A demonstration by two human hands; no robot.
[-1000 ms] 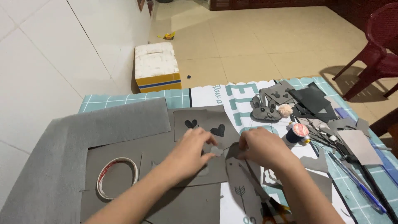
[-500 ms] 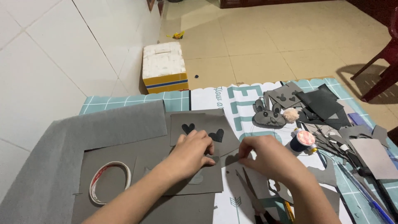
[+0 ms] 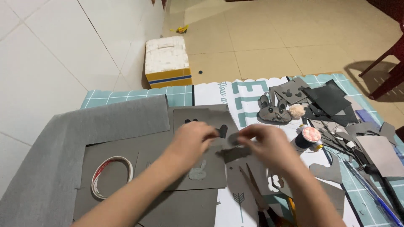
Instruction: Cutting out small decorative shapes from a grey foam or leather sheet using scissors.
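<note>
Both hands met over bench (image 3: 139, 98) centre. Left hand (image 3: 194, 138) and right hand (image 3: 265, 143) each pinched small grey felt scrap (image 3: 235, 152), blurred, held above felt sheet (image 3: 198, 168). Step: handling cut piece. Next move, likely, needed steady fingertip grip. Scissors (image 3: 254, 193) lay just beside.

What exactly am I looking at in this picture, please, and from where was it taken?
There is no machine here: a camera worn on a person's head looks down at their own two bare hands. The left hand and right hand meet over a small dark grey felt piece, pinched between them; the motion blur hides the exact grip. Below lie grey felt sheets on a checked mat. Nearby are a tape ring, scissors, a felt rabbit face and a thread spool.
</note>
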